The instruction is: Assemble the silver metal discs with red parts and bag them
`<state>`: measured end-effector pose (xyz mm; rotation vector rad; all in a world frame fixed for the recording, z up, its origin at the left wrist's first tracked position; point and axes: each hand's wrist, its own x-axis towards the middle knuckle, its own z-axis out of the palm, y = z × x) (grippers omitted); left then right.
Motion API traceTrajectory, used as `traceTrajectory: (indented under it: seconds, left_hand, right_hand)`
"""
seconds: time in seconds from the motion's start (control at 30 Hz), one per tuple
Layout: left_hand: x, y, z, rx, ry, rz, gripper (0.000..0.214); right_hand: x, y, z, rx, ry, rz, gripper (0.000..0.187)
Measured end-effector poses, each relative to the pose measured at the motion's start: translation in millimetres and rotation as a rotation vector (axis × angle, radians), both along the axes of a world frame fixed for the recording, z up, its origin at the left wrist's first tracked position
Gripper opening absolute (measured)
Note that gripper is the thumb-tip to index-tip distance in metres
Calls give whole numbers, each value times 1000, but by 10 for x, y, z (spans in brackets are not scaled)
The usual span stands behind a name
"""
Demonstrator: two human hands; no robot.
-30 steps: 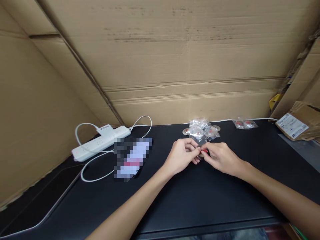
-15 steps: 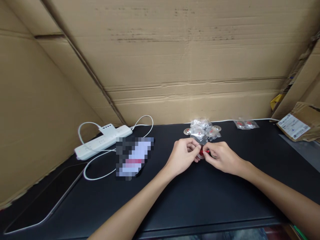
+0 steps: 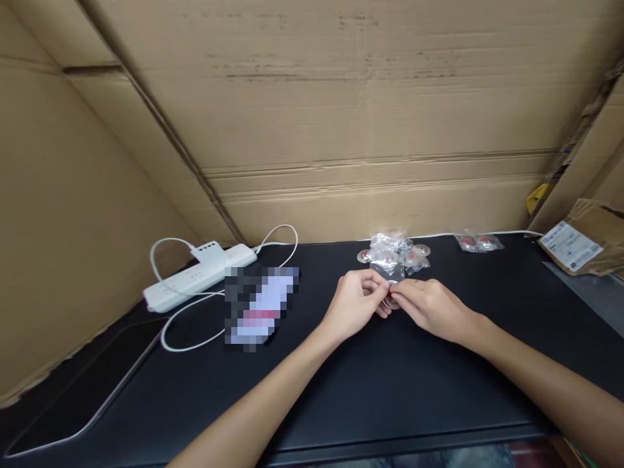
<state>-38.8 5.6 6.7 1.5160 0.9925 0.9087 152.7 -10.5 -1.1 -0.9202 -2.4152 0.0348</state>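
Observation:
My left hand [image 3: 355,302] and my right hand [image 3: 426,307] meet over the black table [image 3: 390,383], fingertips pinched together on a small round disc in clear wrap [image 3: 391,300]. The disc is mostly hidden by my fingers. Just behind my hands lies a heap of small clear packets with red-centred discs [image 3: 394,252].
A white power strip [image 3: 197,276] with looping cable lies at the left, a blurred-out flat object [image 3: 258,305] beside it. Two more packets [image 3: 478,242] sit at the back right. A brown parcel with a label [image 3: 580,244] is at the far right. Cardboard walls [image 3: 312,117] surround the table.
The red piece seen between my fingertips earlier is now covered by my right fingers. Both hands have stayed in about the same place.

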Motion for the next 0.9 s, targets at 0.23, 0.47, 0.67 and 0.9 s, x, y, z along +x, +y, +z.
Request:
traceTrajectory:
  seconds: [0.23, 0.47, 0.67, 0.9]
  left_hand:
    - [21, -9, -17, -34, -26, 24, 17]
    - [62, -83, -8, 85, -8, 32, 21]
    - [60, -56, -29, 92, -49, 67, 24]
    - [43, -31, 26, 80, -52, 167, 21]
  right_hand:
    - [7, -18, 57, 63, -190, -19, 18]
    - [-25, -49, 37, 114, -205, -116, 19]
    - [-14, -44, 56, 203, -189, -147, 23]
    - [-17, -38, 54, 138, -29, -143, 20]
